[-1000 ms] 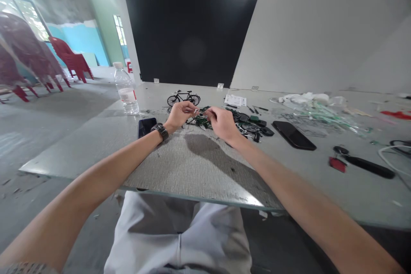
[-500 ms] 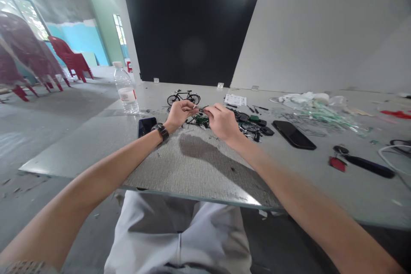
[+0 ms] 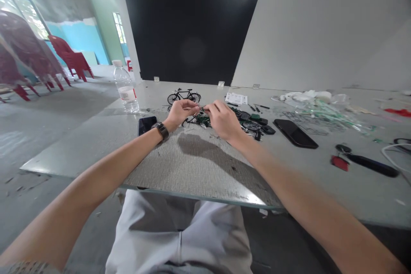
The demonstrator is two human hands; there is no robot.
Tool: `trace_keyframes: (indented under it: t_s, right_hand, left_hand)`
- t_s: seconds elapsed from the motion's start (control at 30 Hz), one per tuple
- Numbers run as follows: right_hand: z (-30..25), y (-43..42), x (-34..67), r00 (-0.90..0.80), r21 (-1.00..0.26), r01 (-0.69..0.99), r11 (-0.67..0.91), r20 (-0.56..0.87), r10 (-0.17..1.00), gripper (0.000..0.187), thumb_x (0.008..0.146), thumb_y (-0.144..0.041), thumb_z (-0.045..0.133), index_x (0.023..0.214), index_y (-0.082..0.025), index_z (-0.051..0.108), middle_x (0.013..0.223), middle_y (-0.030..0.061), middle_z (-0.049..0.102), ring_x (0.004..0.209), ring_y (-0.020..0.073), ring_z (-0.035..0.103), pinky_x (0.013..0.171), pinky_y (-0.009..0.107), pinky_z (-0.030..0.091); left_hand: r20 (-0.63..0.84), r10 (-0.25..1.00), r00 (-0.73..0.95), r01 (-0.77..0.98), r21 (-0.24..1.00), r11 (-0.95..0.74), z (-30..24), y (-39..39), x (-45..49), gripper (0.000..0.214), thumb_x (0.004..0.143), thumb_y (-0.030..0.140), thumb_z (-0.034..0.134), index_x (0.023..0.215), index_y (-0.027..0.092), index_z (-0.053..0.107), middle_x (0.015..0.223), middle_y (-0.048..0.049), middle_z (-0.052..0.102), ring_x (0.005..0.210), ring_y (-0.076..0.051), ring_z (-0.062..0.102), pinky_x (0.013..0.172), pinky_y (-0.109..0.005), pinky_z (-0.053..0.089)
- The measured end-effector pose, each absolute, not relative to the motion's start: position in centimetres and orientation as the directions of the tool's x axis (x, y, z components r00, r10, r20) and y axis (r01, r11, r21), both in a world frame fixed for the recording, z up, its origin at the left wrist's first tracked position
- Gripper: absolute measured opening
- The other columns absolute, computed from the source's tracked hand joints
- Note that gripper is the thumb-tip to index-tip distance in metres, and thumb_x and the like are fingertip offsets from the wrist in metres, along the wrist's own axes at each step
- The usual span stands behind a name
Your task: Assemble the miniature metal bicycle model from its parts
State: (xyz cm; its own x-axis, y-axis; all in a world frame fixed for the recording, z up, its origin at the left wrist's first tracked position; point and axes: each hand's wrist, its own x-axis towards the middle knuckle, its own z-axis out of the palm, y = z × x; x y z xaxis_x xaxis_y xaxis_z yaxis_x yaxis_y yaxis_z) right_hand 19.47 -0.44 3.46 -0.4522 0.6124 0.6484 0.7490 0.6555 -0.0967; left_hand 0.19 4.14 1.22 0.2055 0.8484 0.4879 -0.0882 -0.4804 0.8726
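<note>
My left hand (image 3: 180, 111), with a dark watch on its wrist, and my right hand (image 3: 222, 120) meet fingertip to fingertip over a heap of small green and black model parts (image 3: 201, 120). Both hands pinch a tiny metal piece (image 3: 199, 108) between them; it is too small to name. A finished black model bicycle (image 3: 183, 96) stands upright just behind my left hand. More dark parts (image 3: 253, 123) lie to the right of my right hand.
A water bottle (image 3: 125, 87) stands at the far left of the grey table (image 3: 192, 167). One phone (image 3: 146, 124) lies by my left wrist, another phone (image 3: 296, 133) to the right. Clear plastic bags (image 3: 316, 109), a black-handled tool (image 3: 369, 163) and red chairs (image 3: 69, 58) are further off.
Both hands have stayed pinched together over the parts, shifting slightly. The head has tilted a little, so the scene sits slightly lower.
</note>
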Motion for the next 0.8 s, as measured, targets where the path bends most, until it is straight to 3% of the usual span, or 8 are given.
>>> trace_keyframes:
  t_s: [0.1, 0.2, 0.3, 0.4, 0.5, 0.57, 0.67, 0.8]
  right_hand:
    - [3.6, -0.9, 19.4, -0.496, 0.006, 0.767, 0.642, 0.64, 0.586, 0.037, 0.102, -0.019, 0.033, 0.108, -0.017, 0.069, 0.1, 0.0177, 0.063, 0.099, 0.0313, 0.057, 0.079, 0.046, 0.049]
    - [3.7, -1.1, 19.1, -0.444, -0.068, 0.756, 0.651, 0.677, 0.587, 0.035, 0.101, -0.017, 0.034, 0.101, -0.017, 0.069, 0.098, 0.0168, 0.063, 0.093, 0.0288, 0.058, 0.077, 0.044, 0.048]
    - [3.8, -0.6, 19.1, -0.322, -0.342, 0.692, 0.636, 0.642, 0.696, 0.024, 0.098, -0.022, 0.045, 0.087, -0.018, 0.066, 0.087, 0.0121, 0.063, 0.078, 0.023, 0.057, 0.07, 0.039, 0.046]
    - [4.1, 0.4, 19.8, -0.344, -0.706, 0.518, 0.483, 0.345, 0.873, 0.028, 0.096, -0.033, 0.054, 0.073, -0.018, 0.06, 0.071, 0.0067, 0.059, 0.059, 0.0158, 0.048, 0.057, 0.033, 0.04]
    - [4.6, 1.1, 20.7, -0.411, -0.827, 0.411, 0.384, 0.208, 0.888, 0.033, 0.093, -0.045, 0.059, 0.074, -0.018, 0.061, 0.069, 0.0049, 0.058, 0.053, 0.0125, 0.044, 0.053, 0.031, 0.037]
    - [5.0, 1.1, 20.9, -0.386, -0.75, 0.462, 0.473, 0.31, 0.869, 0.03, 0.093, -0.045, 0.06, 0.081, -0.017, 0.065, 0.072, 0.0055, 0.061, 0.056, 0.0141, 0.048, 0.055, 0.031, 0.039]
    - [5.1, 0.5, 20.8, -0.419, -0.471, 0.587, 0.659, 0.519, 0.745, 0.021, 0.096, -0.032, 0.055, 0.097, -0.017, 0.07, 0.086, 0.0102, 0.067, 0.071, 0.0197, 0.058, 0.066, 0.035, 0.044]
    - [4.8, 0.1, 21.0, -0.537, -0.133, 0.688, 0.714, 0.567, 0.624, 0.035, 0.101, -0.02, 0.039, 0.12, -0.018, 0.069, 0.096, 0.0126, 0.067, 0.079, 0.0228, 0.06, 0.07, 0.036, 0.044]
  left_hand:
    - [0.469, 0.856, 0.217, -0.171, 0.881, -0.44, 1.1, 4.1, 0.4, 0.035, 0.069, 0.042, 0.086, 0.079, 0.015, 0.068, 0.079, -0.0058, 0.072, 0.074, -0.017, 0.069, 0.081, -0.041, 0.059]
    - [0.494, 0.849, 0.188, -0.142, 0.869, -0.474, 1.3, 3.9, 0.4, 0.034, 0.067, 0.042, 0.087, 0.078, 0.015, 0.068, 0.078, -0.0059, 0.073, 0.076, -0.018, 0.07, 0.079, -0.04, 0.059]
    - [0.552, 0.813, 0.185, -0.048, 0.831, -0.554, 1.6, 3.6, 0.4, 0.033, 0.068, 0.041, 0.087, 0.077, 0.015, 0.068, 0.08, -0.0065, 0.074, 0.08, -0.02, 0.071, 0.078, -0.039, 0.059]
    - [0.614, 0.755, 0.23, 0.005, 0.775, -0.632, 2.0, 3.3, 0.4, 0.029, 0.071, 0.039, 0.084, 0.076, 0.015, 0.069, 0.08, -0.0067, 0.074, 0.081, -0.022, 0.072, 0.08, -0.039, 0.059]
    - [0.654, 0.712, 0.255, 0.064, 0.724, -0.687, 2.3, 3.1, 0.7, 0.022, 0.077, 0.035, 0.08, 0.08, 0.016, 0.071, 0.082, -0.0069, 0.075, 0.083, -0.022, 0.072, 0.081, -0.04, 0.059]
    - [0.658, 0.722, 0.214, 0.126, 0.715, -0.688, 2.4, 3.1, 1.0, 0.02, 0.078, 0.034, 0.079, 0.081, 0.016, 0.071, 0.083, -0.0073, 0.075, 0.083, -0.022, 0.072, 0.08, -0.04, 0.058]
    - [0.612, 0.779, 0.139, 0.127, 0.769, -0.627, 2.2, 3.4, 1.2, 0.024, 0.075, 0.037, 0.082, 0.08, 0.016, 0.071, 0.082, -0.008, 0.075, 0.081, -0.022, 0.071, 0.079, -0.04, 0.059]
    - [0.48, 0.863, 0.161, -0.047, 0.877, -0.479, 1.7, 3.9, 1.0, 0.033, 0.073, 0.042, 0.084, 0.085, 0.014, 0.072, 0.082, -0.0085, 0.075, 0.077, -0.02, 0.071, 0.08, -0.042, 0.061]
